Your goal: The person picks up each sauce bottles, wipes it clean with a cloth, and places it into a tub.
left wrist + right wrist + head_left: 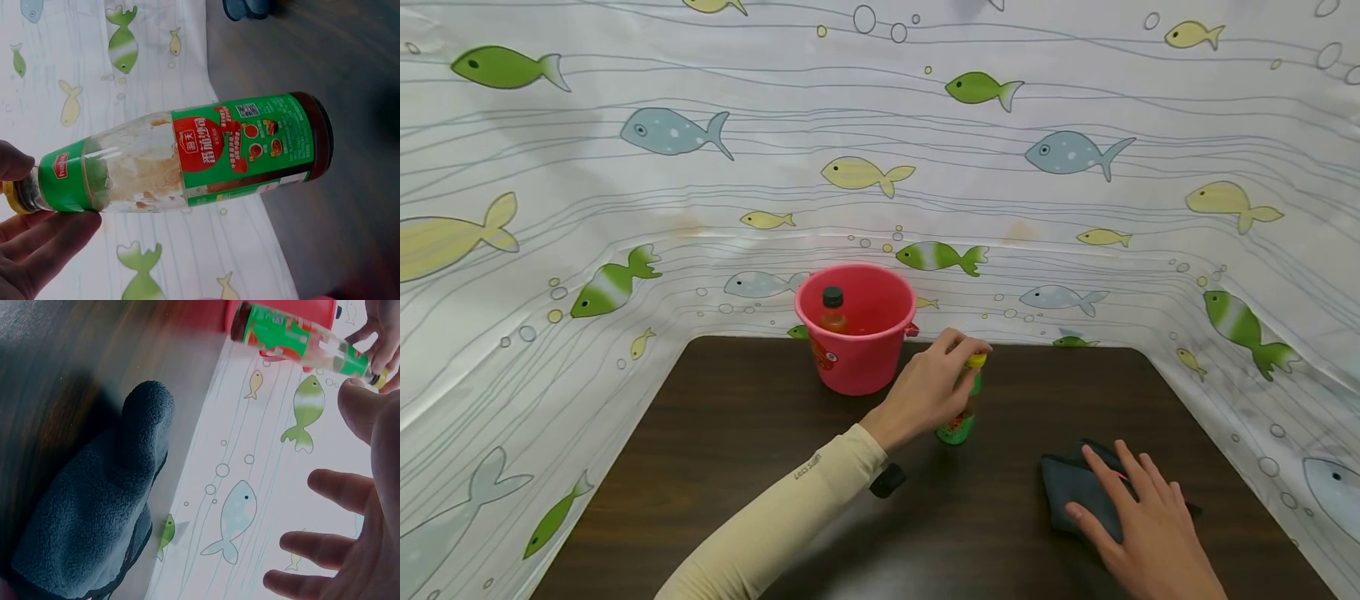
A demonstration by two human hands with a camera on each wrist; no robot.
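My left hand (928,387) grips a glass sauce bottle (144,162) by its yellow-capped neck. The bottle has a green label with a red patch, and reddish-brown sauce clings inside the glass. In the head view it stands near upright to the right of a pink bucket (859,367). My right hand (1150,525) is spread with fingers apart over dark blue-grey cloth gloves (1078,492) on the table. In the right wrist view its straight fingers hold nothing, and a glove (94,500) lies beyond them.
A dark-capped bottle (832,308) stands inside the bucket. A small black object (887,481) lies on the dark wooden table (700,467) under my left forearm. Fish-patterned white sheeting (775,183) rises around the table's back and sides.
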